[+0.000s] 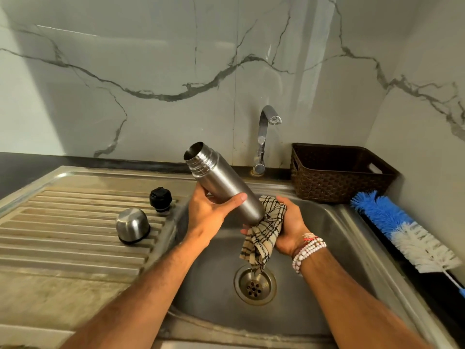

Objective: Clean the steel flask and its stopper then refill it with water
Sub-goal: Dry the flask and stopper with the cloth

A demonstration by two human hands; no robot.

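Left of sink, on drainboard: steel cap, black stopper, parked off flask. Left hand clamped round steel flask, tilted over sink, mouth open. Right hand closed on checked cloth at flask base, likely wiping. Bottle brush right of sink.
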